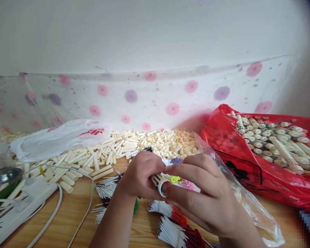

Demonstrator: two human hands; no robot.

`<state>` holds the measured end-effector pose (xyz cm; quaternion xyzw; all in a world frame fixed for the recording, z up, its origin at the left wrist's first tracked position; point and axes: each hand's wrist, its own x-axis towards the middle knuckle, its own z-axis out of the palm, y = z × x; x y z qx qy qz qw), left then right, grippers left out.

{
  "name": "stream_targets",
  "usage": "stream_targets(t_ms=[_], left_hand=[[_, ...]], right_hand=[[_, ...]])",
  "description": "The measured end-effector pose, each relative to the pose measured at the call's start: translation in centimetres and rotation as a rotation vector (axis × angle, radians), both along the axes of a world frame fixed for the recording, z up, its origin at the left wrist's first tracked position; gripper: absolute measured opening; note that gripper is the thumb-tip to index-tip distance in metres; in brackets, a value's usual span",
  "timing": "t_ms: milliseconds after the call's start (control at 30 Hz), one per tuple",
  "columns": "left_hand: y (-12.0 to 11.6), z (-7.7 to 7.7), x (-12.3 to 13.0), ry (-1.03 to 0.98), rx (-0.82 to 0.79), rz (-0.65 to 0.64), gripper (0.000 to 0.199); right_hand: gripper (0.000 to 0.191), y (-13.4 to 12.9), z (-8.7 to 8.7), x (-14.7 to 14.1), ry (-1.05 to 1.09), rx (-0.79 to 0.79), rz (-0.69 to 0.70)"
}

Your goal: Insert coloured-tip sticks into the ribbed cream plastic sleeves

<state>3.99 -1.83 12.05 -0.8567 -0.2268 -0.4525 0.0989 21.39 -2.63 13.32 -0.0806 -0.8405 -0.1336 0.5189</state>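
Note:
Between both hands is a cream slotted pen barrel piece (157, 179), its round open end turned towards me and a bit of blue showing inside. My left hand (142, 174) is closed around its far side. The fingers of my right hand (203, 184) press at the rim of the open end; whether they pinch a small part there is hidden. Below and behind the hands lie bundles of thin white pen refills with coloured ends: red (181, 234), orange (178, 216), yellow (174, 178) and pink (187, 185). Dark-ended refills (105, 189) lie left of my left wrist.
Long cream tubes (80, 162) and short slotted pieces (173, 143) are heaped along the wall. A red plastic bag (222, 137) of pens stands right, beside a clear bag (258, 213). A power strip (23, 203) with cables and a metal bowl (5, 177) occupy the left.

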Motion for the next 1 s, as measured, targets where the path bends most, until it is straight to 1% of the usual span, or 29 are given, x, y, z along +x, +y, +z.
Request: stream_targets(t_ms=[100, 267, 367, 500, 633, 733, 833, 933, 1000], left_hand=[[0.12, -0.07, -0.01, -0.010, -0.003, -0.007, 0.023], [0.34, -0.37, 0.06, 0.001, 0.038, 0.013, 0.015], [0.43, -0.44, 0.16, 0.004, 0.035, 0.017, 0.012], [0.42, -0.32, 0.26, 0.000, 0.056, 0.027, 0.010], [0.38, -0.25, 0.16, 0.009, 0.071, 0.043, 0.005], [0.44, -0.27, 0.09, 0.011, 0.054, 0.052, 0.005], [0.56, -0.30, 0.12, 0.005, 0.045, 0.034, 0.006], [0.59, -0.31, 0.19, -0.008, 0.046, 0.022, 0.011], [0.49, -0.26, 0.19, -0.006, 0.030, 0.031, 0.013]], right_hand=[[0.014, -0.11, 0.16, 0.15, -0.032, -0.027, 0.009], [0.007, -0.18, 0.11, 0.37, -0.136, -0.098, 0.023], [0.005, -0.21, -0.08, 0.39, -0.163, -0.137, 0.010], [0.004, -0.28, -0.21, 0.39, -0.175, -0.150, 0.009], [0.004, -0.25, 0.00, 0.29, -0.186, -0.135, -0.014], [0.003, -0.27, 0.08, 0.15, -0.175, -0.111, -0.057], [0.007, -0.29, -0.10, 0.06, -0.162, -0.092, -0.088], [0.007, -0.19, -0.23, 0.17, -0.182, -0.119, -0.063], [0.004, -0.10, -0.15, 0.40, -0.199, -0.160, -0.018]])
